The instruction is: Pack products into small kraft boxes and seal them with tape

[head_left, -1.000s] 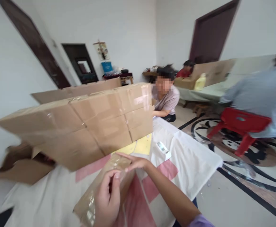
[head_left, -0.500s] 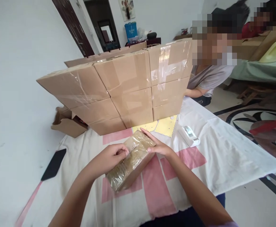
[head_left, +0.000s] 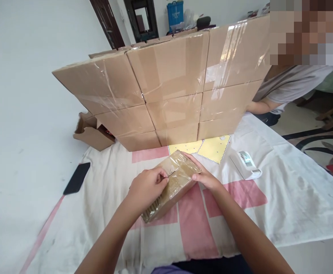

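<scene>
- Small taped box (head_left: pixel 170 184): brown carton wrapped in glossy clear tape, lying at an angle on the bench just below the centre of the frame. Its far corner points to the yellow sheet and its near end points toward the lower left.
- Left hand (head_left: pixel 146 188): we see it on the box's top face. The grip is closed, with fingertips and thumb pinched together on the tape near the box's long upper edge.
- Right hand (head_left: pixel 205 177): it is set at the box's far right corner. The grip is part closed, with fingers laid over the top edge and the thumb against the side.
- Bench (head_left: pixel 283 198): covered in a white cloth with pink squares. Open cloth lies to the right of the box and in the lower left. The near edge runs along the bottom of the frame.
- Stack of cardboard boxes (head_left: pixel 166 87): three wide and three high, taped together. It stands like a wall across the upper middle, and its foot is near the small box but apart from it.
- Yellow sheet (head_left: pixel 209 146): flat on the cloth, between the stack's foot and the box.
- White device (head_left: pixel 245 164): right of centre, apart from the right hand.
- Black phone (head_left: pixel 76 178): at the bench's left edge, well apart from the left hand.
- Open carton (head_left: pixel 93 133): at left of the frame, beside the stack's lower corner.
- Another person (head_left: pixel 292 82): in a grey shirt at the upper right, behind the stack.
</scene>
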Motion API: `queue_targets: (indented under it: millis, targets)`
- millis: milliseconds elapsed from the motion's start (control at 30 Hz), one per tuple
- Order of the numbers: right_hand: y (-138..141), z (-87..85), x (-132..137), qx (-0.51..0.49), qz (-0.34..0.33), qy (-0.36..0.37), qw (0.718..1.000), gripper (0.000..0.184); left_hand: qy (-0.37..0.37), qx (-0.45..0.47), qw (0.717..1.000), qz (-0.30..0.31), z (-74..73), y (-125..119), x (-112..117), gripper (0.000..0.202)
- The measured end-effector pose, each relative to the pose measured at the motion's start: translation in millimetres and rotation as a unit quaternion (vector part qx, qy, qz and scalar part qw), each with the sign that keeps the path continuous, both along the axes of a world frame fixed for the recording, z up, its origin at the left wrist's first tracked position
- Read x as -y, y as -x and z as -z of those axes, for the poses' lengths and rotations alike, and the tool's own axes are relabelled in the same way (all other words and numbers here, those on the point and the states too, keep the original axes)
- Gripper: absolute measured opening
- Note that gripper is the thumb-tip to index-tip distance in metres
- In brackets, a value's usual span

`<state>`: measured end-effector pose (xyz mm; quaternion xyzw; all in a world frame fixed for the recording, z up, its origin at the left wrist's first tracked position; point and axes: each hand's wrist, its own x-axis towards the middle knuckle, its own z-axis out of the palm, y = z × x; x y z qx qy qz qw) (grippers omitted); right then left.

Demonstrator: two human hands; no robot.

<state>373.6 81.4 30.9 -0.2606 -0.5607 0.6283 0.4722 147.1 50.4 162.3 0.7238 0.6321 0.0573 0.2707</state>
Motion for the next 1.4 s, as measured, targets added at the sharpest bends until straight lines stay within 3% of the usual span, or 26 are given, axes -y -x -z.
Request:
queue_targets:
  millis: [333, 500, 767, 967, 1100, 1200, 1300, 1400]
  targets:
    - [0, -2.3, 3, 0.025, 0.01, -0.011, 1.0, 0.095, -0.037, -0.08, 0.996, -0.005, 1.0, 2, 3, 0.013]
    - [-1, -2.8, 3, 0.025, 0.012, -0.016, 0.999, 0.093, -0.05, -0.115, 0.991, -0.051, 3.1, 8, 0, 0.028]
    - [0, -6.3, 3, 0.058, 0.028, -0.035, 0.997, 0.095, -0.073, -0.097, 0.99, -0.069, 8.3, 13, -3, 0.026]
    - [-11, -14.3, 11, 0.131, -0.014, -0.067, 0.989, 0.117, -0.091, -0.11, 0.989, -0.031, 7.7, 21, -2, 0.027]
    - [-23, -29.1, 46, 0.245, -0.005, -0.081, 0.966, 0.133, -0.104, -0.099, 0.989, 0.049, 2.5, 24, 11, 0.027]
    - [-31, -30.7, 85, 0.304, 0.031, -0.09, 0.948, 0.14, -0.114, -0.1, 0.985, 0.085, 6.9, 17, 21, 0.022]
    - [-46, -18.5, 132, 0.323, 0.112, -0.096, 0.935, 0.141, -0.159, -0.06, 0.979, 0.116, 20.6, 8, 28, 0.014]
    - [-81, -2.6, 196, 0.318, 0.236, -0.094, 0.913, 0.133, -0.241, 0.071, 0.962, 0.111, 42.7, 9, 31, 0.027]
